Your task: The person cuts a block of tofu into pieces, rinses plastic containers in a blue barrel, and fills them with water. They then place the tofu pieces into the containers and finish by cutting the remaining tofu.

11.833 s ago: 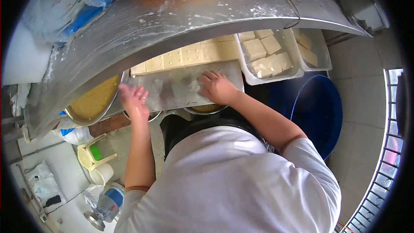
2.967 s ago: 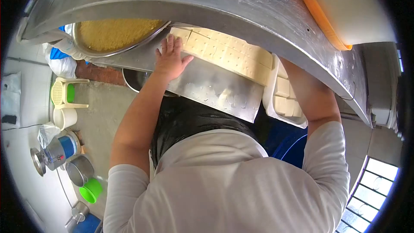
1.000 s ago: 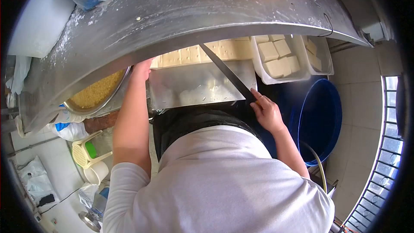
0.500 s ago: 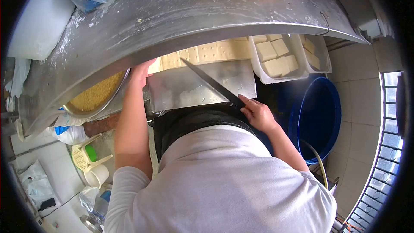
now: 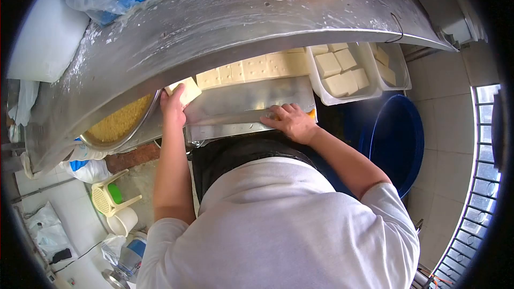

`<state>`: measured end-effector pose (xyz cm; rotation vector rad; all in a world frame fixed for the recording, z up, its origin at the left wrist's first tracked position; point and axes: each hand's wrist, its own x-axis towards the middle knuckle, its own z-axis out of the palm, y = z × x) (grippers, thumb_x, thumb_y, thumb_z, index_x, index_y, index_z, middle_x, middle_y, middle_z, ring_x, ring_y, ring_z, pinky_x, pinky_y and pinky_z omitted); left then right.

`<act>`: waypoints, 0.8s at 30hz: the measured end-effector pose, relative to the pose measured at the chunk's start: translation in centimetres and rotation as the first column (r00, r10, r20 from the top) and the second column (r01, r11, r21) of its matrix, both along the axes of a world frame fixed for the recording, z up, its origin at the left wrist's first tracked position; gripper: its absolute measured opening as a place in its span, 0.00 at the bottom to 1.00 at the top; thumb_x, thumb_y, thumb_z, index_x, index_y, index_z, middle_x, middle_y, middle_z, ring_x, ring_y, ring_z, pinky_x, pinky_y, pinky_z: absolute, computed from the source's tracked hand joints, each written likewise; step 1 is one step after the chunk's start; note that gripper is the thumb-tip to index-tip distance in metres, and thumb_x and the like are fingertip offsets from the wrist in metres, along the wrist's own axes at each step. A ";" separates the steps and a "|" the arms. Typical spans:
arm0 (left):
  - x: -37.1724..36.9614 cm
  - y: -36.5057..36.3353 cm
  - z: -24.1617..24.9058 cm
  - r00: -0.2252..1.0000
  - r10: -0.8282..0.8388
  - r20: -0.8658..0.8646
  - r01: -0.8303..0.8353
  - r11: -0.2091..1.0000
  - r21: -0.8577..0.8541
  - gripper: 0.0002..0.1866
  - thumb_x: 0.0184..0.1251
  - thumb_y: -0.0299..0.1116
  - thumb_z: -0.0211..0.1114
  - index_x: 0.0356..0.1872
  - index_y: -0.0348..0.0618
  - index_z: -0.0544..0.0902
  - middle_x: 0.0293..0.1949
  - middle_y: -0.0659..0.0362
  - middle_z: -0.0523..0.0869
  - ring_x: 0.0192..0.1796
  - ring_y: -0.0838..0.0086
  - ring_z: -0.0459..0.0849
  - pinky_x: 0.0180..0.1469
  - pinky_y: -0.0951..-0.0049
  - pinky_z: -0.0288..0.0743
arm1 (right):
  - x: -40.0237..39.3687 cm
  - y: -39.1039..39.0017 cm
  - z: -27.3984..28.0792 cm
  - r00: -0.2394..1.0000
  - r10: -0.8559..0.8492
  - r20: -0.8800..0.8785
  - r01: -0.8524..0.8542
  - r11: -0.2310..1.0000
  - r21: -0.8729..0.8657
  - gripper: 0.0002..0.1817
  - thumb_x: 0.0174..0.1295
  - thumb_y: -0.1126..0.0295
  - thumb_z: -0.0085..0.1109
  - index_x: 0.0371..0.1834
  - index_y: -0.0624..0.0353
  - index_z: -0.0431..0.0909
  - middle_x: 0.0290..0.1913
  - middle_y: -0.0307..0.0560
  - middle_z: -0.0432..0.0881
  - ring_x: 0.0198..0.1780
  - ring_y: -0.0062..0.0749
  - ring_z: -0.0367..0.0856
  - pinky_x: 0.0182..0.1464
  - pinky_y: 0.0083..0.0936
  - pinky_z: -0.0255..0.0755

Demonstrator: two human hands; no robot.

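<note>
My left hand (image 5: pixel 173 108) is closed round a pale tofu block (image 5: pixel 187 92), lifted at the left end of the slab. A row of cut tofu with dimples (image 5: pixel 251 68) lies on the metal tray (image 5: pixel 235 99), partly under the overhanging steel counter. My right hand (image 5: pixel 293 123) rests low over the tray's right front, its fingers bent; what they hold, if anything, is hidden. A small orange piece (image 5: pixel 311 113) shows beside that hand. I cannot see the dark knife.
Two white tubs (image 5: pixel 342 96) with tofu blocks stand at the right, above a blue barrel (image 5: pixel 393 139). A metal bowl of yellow crumbly stuff (image 5: pixel 118 123) is at the left. The steel counter (image 5: pixel 257 18) overhangs the front. A cream stool (image 5: pixel 104 195) stands low at left.
My left hand has taken up a tofu block from the slab's left end. My right hand, which held the knife, has moved left and inward onto the tray; the knife has gone from view.
</note>
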<state>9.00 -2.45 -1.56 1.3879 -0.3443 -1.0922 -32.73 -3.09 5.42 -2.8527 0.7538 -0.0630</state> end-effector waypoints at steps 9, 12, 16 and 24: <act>0.8 5.8 -0.4 0.954 0.066 -0.293 -0.091 0.993 -0.074 0.24 0.69 0.39 0.73 0.63 0.51 0.77 0.56 0.57 0.86 0.56 0.59 0.87 0.50 0.50 0.83 | 3.7 -0.4 -2.0 0.994 -0.071 0.080 0.067 0.997 0.042 0.30 0.65 0.66 0.60 0.73 0.44 0.74 0.66 0.51 0.76 0.63 0.49 0.77 0.65 0.46 0.73; -1.8 6.2 1.8 0.945 0.022 -0.326 -0.052 0.995 -0.082 0.21 0.72 0.38 0.69 0.63 0.49 0.78 0.58 0.56 0.86 0.57 0.58 0.87 0.51 0.48 0.83 | 8.2 -0.9 -0.8 0.888 -0.320 0.330 0.168 0.894 0.415 0.34 0.66 0.63 0.65 0.76 0.54 0.68 0.66 0.57 0.77 0.65 0.54 0.77 0.66 0.47 0.73; -7.9 4.0 5.9 0.925 -0.164 -0.344 0.123 0.983 -0.137 0.24 0.73 0.36 0.68 0.66 0.43 0.77 0.61 0.56 0.85 0.61 0.61 0.85 0.57 0.53 0.82 | 13.5 -2.6 1.2 0.668 -0.677 0.307 0.100 0.491 0.865 0.39 0.70 0.55 0.67 0.78 0.64 0.63 0.67 0.62 0.77 0.65 0.50 0.80 0.65 0.43 0.75; -22.8 -4.5 11.5 0.782 -0.600 0.169 0.619 0.781 -0.086 0.16 0.80 0.42 0.65 0.54 0.42 0.76 0.47 0.61 0.81 0.49 0.78 0.78 0.52 0.73 0.72 | 3.3 -7.0 2.8 0.037 -0.983 0.181 -0.497 0.139 0.856 0.26 0.67 0.71 0.69 0.65 0.66 0.72 0.55 0.52 0.83 0.56 0.38 0.84 0.57 0.36 0.80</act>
